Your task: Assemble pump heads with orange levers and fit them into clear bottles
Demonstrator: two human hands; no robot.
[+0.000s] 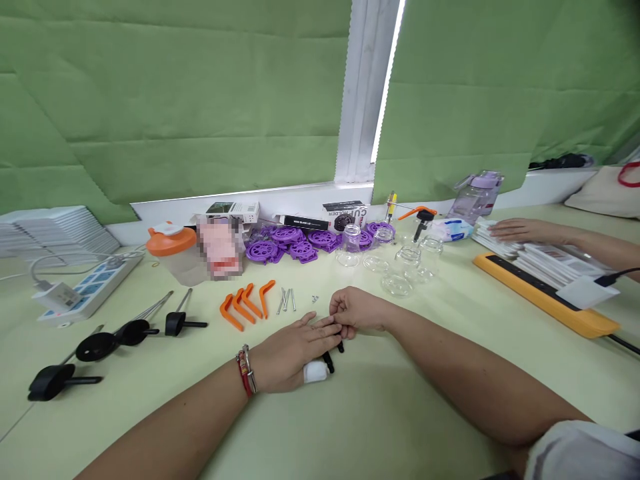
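In the head view, my left hand [293,347] lies palm down on the table with its fingers stretched out, over small black parts [328,362] that it partly covers. A white wrap [315,372] shows beneath it, seemingly around the thumb. Against the left fingertips, my right hand [356,312] is closed in a pinch; what it holds is hidden. Just beyond are some tiny metal pieces [315,299] and several long screws [285,301]. Several orange bent handles [249,301] lie to the left of the screws.
Black scoop-like parts with metal rods [133,332] lie at left, near a power strip [97,285]. An orange-lidded cup [173,250], purple discs [303,244] and clear cups [397,284] stand along the back. At right, another person's hand [533,231] rests on white stacked items.
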